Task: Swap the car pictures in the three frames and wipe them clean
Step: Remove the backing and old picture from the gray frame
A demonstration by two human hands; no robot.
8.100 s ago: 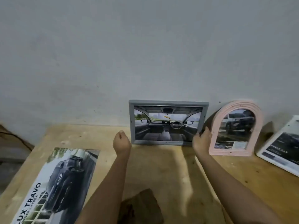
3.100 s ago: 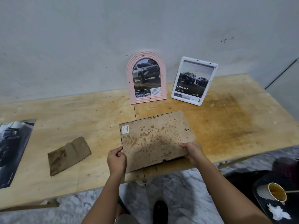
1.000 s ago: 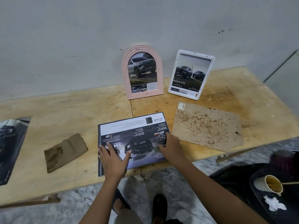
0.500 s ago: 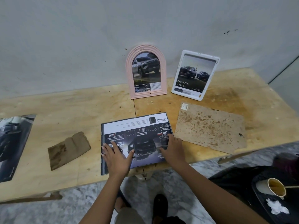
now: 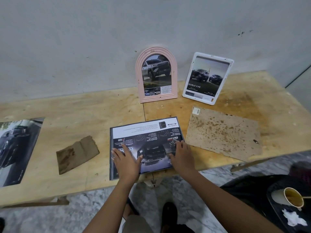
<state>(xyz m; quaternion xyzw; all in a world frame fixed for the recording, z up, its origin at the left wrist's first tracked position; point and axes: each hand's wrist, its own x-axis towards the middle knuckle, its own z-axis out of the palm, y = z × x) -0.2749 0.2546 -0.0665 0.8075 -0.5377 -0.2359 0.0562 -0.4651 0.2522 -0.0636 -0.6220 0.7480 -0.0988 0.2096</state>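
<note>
Car picture in frame under left hand and right hand, both open flat

Cloth left of frame; backing board right.

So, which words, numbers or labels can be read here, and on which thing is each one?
"DOUBLE CAB": white frame, on its car picture.
"GD": upside-down picture in the opened gray frame, under the left hand and right hand.
Barcode sticker on the backing board: unreadable.
Pink arched frame caption: too small.
</note>
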